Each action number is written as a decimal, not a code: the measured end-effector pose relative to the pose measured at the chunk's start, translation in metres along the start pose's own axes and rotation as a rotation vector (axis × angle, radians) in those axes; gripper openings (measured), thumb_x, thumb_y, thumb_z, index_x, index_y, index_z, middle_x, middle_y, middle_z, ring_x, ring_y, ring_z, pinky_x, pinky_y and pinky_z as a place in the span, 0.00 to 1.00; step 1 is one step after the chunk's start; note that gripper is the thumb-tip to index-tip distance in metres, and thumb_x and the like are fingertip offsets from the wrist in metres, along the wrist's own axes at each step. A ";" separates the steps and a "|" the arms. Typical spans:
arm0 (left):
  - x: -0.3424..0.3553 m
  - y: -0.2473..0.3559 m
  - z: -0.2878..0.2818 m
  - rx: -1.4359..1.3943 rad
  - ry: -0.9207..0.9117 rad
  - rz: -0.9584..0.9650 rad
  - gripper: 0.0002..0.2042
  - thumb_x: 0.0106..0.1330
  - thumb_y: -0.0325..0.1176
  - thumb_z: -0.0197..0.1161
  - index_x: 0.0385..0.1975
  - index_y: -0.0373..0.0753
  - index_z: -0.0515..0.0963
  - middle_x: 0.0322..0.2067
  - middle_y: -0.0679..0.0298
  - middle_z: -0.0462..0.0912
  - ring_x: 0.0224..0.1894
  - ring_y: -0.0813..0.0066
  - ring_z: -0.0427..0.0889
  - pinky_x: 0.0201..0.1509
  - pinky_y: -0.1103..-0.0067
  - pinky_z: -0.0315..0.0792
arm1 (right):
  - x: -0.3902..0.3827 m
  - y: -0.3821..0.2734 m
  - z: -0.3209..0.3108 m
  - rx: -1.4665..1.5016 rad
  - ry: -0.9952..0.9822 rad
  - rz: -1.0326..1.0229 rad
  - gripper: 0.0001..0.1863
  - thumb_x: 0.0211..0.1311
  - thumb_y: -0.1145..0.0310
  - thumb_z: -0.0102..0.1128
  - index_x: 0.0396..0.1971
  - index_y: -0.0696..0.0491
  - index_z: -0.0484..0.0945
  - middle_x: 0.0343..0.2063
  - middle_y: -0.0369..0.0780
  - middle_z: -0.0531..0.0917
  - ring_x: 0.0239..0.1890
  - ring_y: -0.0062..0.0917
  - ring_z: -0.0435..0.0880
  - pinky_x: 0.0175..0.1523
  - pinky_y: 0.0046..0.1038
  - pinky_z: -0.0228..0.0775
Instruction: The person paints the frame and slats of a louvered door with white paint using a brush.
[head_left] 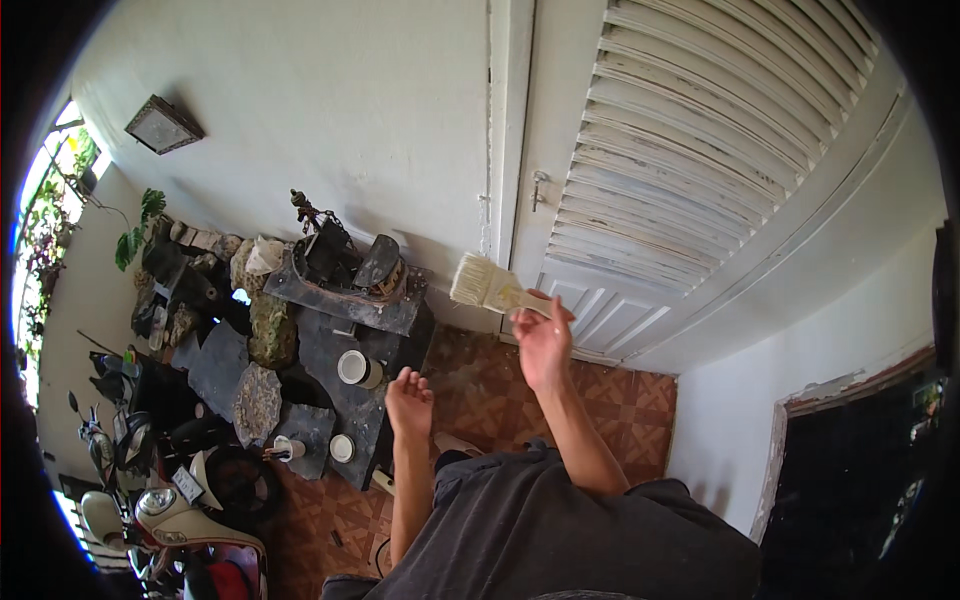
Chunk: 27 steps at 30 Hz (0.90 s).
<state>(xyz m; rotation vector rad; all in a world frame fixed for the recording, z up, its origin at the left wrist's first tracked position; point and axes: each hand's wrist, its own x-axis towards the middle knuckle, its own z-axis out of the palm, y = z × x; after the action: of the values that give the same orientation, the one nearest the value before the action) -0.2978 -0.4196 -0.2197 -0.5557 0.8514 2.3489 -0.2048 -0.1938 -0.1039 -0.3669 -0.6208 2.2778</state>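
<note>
Against the lower panel of the white louvred door, the right hand is holding a brush, its fingers wrapped round the pale handle and the bristles pointing left, toward the door's edge and frame. The bristle tip is sitting just beside the frame; whether it is touching the wood is hard to tell. The left hand is hanging lower, fingers loosely open and gripping nothing, above the red patterned floor.

Below and to the left, a dark slab stand is carrying two white tubs, with rocks and a scooter further off.

The step looks like brushing the door near its bottom corner. To do it well, the wrist should be keeping the bristles flat to the surface and moving along the grain of the panel, with light pressure so the hairs are not splaying. Working from the frame edge outward would be helping avoid missed strips, and the free hand is best staying clear of the brushed area.
</note>
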 end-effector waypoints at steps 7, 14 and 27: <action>-0.026 -0.062 0.038 0.107 0.001 -0.115 0.11 0.68 0.33 0.52 0.47 0.41 0.74 0.33 0.69 0.78 0.36 0.74 0.76 0.39 0.78 0.69 | -0.001 -0.057 -0.051 -1.261 -0.001 -1.030 0.14 0.72 0.72 0.51 0.49 0.62 0.79 0.38 0.44 0.85 0.34 0.30 0.86 0.40 0.28 0.74; -0.024 -0.057 0.077 0.245 -0.096 -0.117 0.11 0.69 0.34 0.52 0.47 0.40 0.74 0.36 0.68 0.77 0.38 0.73 0.76 0.40 0.78 0.70 | 0.069 -0.061 -0.037 -1.388 -0.029 -1.386 0.17 0.60 0.79 0.61 0.49 0.56 0.82 0.31 0.41 0.84 0.34 0.36 0.83 0.40 0.33 0.76; 0.041 0.014 0.068 0.347 -0.125 -0.271 0.10 0.69 0.34 0.53 0.47 0.41 0.75 0.35 0.69 0.78 0.38 0.74 0.77 0.42 0.78 0.71 | 0.153 -0.022 -0.033 -1.485 0.128 -1.451 0.19 0.56 0.80 0.64 0.50 0.54 0.82 0.32 0.41 0.85 0.35 0.35 0.83 0.40 0.33 0.76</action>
<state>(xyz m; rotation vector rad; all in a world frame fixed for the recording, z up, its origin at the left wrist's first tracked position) -0.3495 -0.3668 -0.1875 -0.3498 1.0267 1.9160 -0.2828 -0.0592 -0.1314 -0.4555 -1.6730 0.1627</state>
